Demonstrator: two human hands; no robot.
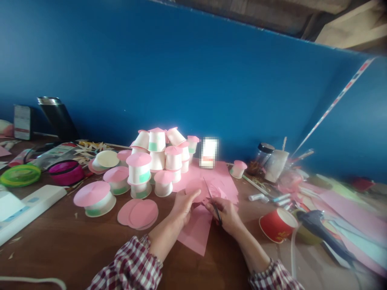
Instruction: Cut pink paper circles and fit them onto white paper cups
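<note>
Pink paper (193, 184) in left hand (184, 205), seemingly under thumb (195, 196)

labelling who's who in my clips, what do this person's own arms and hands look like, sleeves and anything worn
Both the left hand and the right hand are bare, with no gloves, watch or bracelet showing. The left sleeve and right sleeve are dark red and white check, ending partway up the forearms; the left one looks loose and bunched.

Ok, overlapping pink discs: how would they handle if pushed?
The pink discs look thin and papery, so probably light and bendable. They overlap with no visible fastening, so may slide apart. Lying flat, they seem unlikely to roll.
</note>
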